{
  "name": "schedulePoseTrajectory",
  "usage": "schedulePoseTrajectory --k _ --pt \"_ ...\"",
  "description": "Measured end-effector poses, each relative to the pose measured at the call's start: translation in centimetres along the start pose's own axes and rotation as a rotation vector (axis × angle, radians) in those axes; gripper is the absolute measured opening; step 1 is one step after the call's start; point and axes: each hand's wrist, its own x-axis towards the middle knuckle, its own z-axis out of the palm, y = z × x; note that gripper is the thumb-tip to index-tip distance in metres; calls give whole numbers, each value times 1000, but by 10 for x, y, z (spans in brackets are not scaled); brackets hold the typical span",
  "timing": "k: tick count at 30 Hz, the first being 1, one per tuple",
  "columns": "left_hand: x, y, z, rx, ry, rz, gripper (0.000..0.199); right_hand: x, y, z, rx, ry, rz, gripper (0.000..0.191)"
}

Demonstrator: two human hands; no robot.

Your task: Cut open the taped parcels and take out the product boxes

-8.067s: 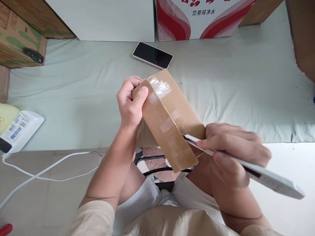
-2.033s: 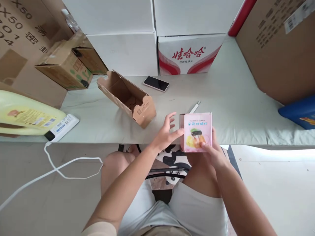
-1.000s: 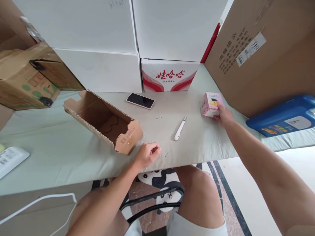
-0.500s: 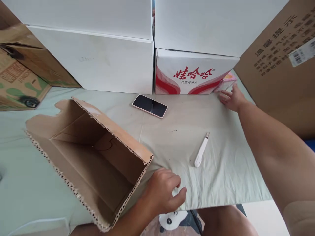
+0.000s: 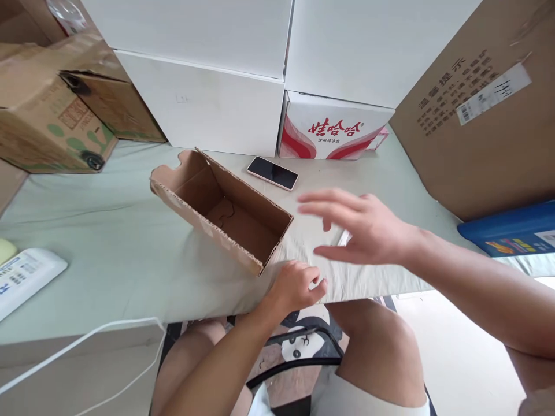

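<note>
My right hand (image 5: 355,225) is in the air over the table with its fingers spread, holding nothing. Under it, a white box cutter (image 5: 344,238) is mostly hidden. My left hand (image 5: 299,284) rests at the table's front edge, fingers loosely curled, thumb apart, and nothing in it. Just beyond that hand lies an open, empty cardboard box (image 5: 208,222) with ragged cut edges, its opening facing up. A phone (image 5: 273,173) with a dark screen lies behind the box's right end. The small pink packet (image 5: 378,139) is partly hidden by the white-and-red carton (image 5: 332,130).
White boxes (image 5: 203,101) are stacked along the back. Brown cartons (image 5: 65,115) stand at left, and a large brown carton (image 5: 468,127) at right. A blue package (image 5: 511,228) lies at the right edge, a white packet (image 5: 30,274) at the left. A white cable (image 5: 87,335) hangs in front.
My right hand has drawn back from the pink packet at the rear right to above the box cutter, empty. My left hand stays near the table edge. The view has shifted and widened.
</note>
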Motion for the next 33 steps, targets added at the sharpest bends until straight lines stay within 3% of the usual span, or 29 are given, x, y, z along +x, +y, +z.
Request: schedulePoseTrajectory --k 2,4,8,11,13,17,19,22,24,28,30,33 --pt "-1 3 -1 -13 -14 -11 33 9 -31 8 -148 -135 -69 51" --pt "-1 6 -2 -23 -22 -14 34 18 -43 18 -280 -175 -63 50" --pt "-4 8 -7 -32 -28 -21 34 28 -45 34 -419 -156 -109 23" --pt "-3 6 -10 -41 -17 -27 34 27 -44 37 -363 -143 -169 31" --pt "-1 3 -9 -49 -10 -26 35 22 -40 34 -265 -103 -131 34" --pt "3 -1 -2 -84 -37 -2 37 -9 -28 11 -168 89 155 20" --pt "3 -1 2 -79 -56 -2 37 -37 -24 -7 -232 291 359 9" --pt "1 2 6 -47 -82 14 36 -89 -19 -39 -420 660 592 18" --pt "-1 3 7 -25 -92 32 37 -124 -15 -58 -558 809 697 21" --pt "1 1 9 -3 -66 52 38 -172 11 -84 -723 780 1058 12" --pt "3 0 10 -9 -43 63 37 -180 36 -88 -715 714 1195 7" --pt "4 -3 13 -17 -21 85 36 -176 80 -87 -650 581 1291 10"
